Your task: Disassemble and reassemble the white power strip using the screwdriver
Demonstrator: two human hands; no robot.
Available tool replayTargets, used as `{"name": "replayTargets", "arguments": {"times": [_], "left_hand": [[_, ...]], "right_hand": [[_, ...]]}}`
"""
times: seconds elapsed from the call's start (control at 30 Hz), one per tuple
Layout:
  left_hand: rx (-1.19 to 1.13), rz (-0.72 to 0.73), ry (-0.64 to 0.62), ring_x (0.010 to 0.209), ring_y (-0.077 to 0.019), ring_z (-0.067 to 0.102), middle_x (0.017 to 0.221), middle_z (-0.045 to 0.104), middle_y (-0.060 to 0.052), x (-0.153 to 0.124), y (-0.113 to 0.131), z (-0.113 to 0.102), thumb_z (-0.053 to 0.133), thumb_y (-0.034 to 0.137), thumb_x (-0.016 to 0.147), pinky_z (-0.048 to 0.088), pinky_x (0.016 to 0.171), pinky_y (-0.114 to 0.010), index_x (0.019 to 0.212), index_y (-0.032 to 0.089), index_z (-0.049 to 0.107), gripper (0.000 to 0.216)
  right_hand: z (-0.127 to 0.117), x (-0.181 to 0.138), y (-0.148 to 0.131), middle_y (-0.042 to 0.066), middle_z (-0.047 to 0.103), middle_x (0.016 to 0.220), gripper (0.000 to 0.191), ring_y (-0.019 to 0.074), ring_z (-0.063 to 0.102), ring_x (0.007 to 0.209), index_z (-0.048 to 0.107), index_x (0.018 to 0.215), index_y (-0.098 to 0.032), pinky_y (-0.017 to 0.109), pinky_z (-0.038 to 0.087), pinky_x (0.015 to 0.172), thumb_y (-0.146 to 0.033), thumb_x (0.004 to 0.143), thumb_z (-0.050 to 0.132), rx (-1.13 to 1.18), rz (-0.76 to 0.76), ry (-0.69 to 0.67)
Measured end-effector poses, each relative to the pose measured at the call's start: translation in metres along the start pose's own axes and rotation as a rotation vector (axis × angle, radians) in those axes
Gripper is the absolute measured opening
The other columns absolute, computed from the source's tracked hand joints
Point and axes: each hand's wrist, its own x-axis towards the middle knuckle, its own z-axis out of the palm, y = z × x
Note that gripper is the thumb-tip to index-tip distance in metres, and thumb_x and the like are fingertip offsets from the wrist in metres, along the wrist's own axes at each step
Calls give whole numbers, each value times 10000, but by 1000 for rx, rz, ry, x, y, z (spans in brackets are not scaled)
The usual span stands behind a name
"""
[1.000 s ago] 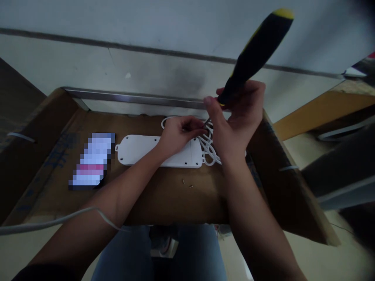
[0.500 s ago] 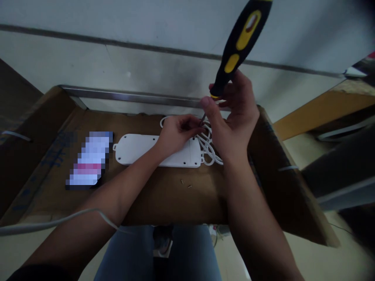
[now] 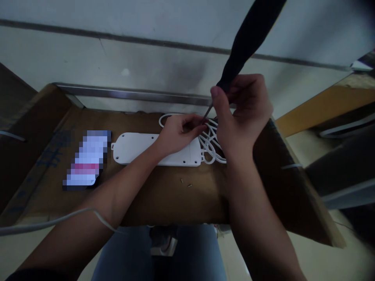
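Note:
My right hand (image 3: 243, 113) holds a dark-handled screwdriver (image 3: 252, 35), its thumb and fingers around the lower handle. The handle leans up to the right, and the thin shaft slants down to the left. At the shaft's tip, the fingers of my left hand (image 3: 180, 132) are pinched together; whatever they hold is hidden. Beneath that hand lies a white power strip (image 3: 137, 148), underside up, with screw holes along its edges. Its white cord (image 3: 209, 150) is coiled at the right end. Two small screws (image 3: 189, 185) lie on the cardboard in front of the strip.
A phone with a blurred screen (image 3: 90, 156) lies to the left. Everything rests in a cardboard tray (image 3: 175, 207) with raised sides at left and right. A pale wall with a metal strip (image 3: 131, 95) stands behind it. A white cable (image 3: 58, 220) crosses near my left forearm.
My right hand has shifted right and turned the screwdriver, so its yellow patches no longer show. My left hand keeps its pinch at the tip. The view has moved slightly.

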Motion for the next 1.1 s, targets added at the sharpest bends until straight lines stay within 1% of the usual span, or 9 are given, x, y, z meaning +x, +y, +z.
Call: {"name": "replayTargets", "arguments": {"times": [0.13, 0.23, 0.33, 0.47, 0.63, 0.77, 0.87, 0.97, 1.1], "left_hand": [[-55, -25, -14, 899, -163, 761, 1028, 838, -74, 0, 0, 0, 738, 307, 935, 590, 863, -273, 1070, 145, 815, 224], [-63, -37, 15, 890, -169, 760, 991, 836, -64, 0, -2, 0, 771, 287, 908, 589, 862, -286, 1046, 151, 817, 199], [-31, -33, 47, 844, -166, 741, 918, 819, -59, 0, -3, -1, 834, 297, 859, 571, 807, -279, 967, 147, 801, 189], [15, -31, 61, 741, -136, 668, 852, 787, -44, 0, -2, -1, 874, 358, 821, 511, 691, -255, 919, 147, 777, 252], [48, -41, 10, 729, -119, 632, 848, 775, -30, -1, -1, -2, 816, 343, 855, 479, 710, -253, 926, 151, 783, 207], [25, -52, 25, 725, -122, 621, 832, 766, -31, 0, -2, -1, 842, 363, 840, 467, 691, -257, 884, 152, 771, 226], [19, -56, 55, 706, -121, 602, 802, 746, -27, 1, -2, 0, 877, 459, 813, 467, 672, -257, 846, 152, 748, 335], [27, -33, 44, 719, -122, 625, 828, 760, -31, 0, 0, 0, 852, 437, 841, 477, 678, -249, 884, 151, 759, 303], [39, 0, 13, 777, -132, 672, 901, 792, -56, -1, 4, -1, 758, 321, 915, 504, 729, -249, 943, 145, 782, 179]], "right_hand": [[-2, 0, 6, 35, 718, 1012, 230, 91, 622, 790, 661, 1129, -207, 288, 521, 775, -388, 1028, 562, 4, 21, -69], [-2, 0, 7, 26, 726, 995, 282, 98, 617, 781, 681, 1184, -233, 290, 517, 765, -420, 972, 671, -17, 28, -81], [0, 0, 6, 9, 709, 945, 276, 90, 593, 761, 710, 1101, -232, 271, 509, 721, -385, 885, 789, -40, 14, -11], [2, -1, 7, -3, 704, 957, 256, 81, 587, 769, 730, 1069, -224, 261, 521, 716, -337, 856, 820, -60, -21, 64], [-2, 1, 6, -12, 695, 883, 387, 88, 608, 758, 727, 1181, -243, 288, 539, 757, -475, 877, 783, -110, -8, -17], [-3, 3, -2, -27, 588, 861, 392, 68, 546, 750, 631, 1074, -203, 269, 474, 705, -482, 856, 800, -101, -40, -6], [1, 2, -4, -39, 519, 877, 405, 49, 498, 735, 522, 951, -216, 237, 463, 672, -429, 827, 844, -70, -89, 107], [6, -1, -1, -40, 553, 898, 398, 46, 532, 741, 532, 923, -223, 235, 486, 689, -390, 807, 874, -38, -111, 174], [9, -2, 1, -43, 583, 865, 286, 51, 543, 727, 577, 949, -227, 250, 476, 701, -341, 856, 823, 12, -81, 130]]}}
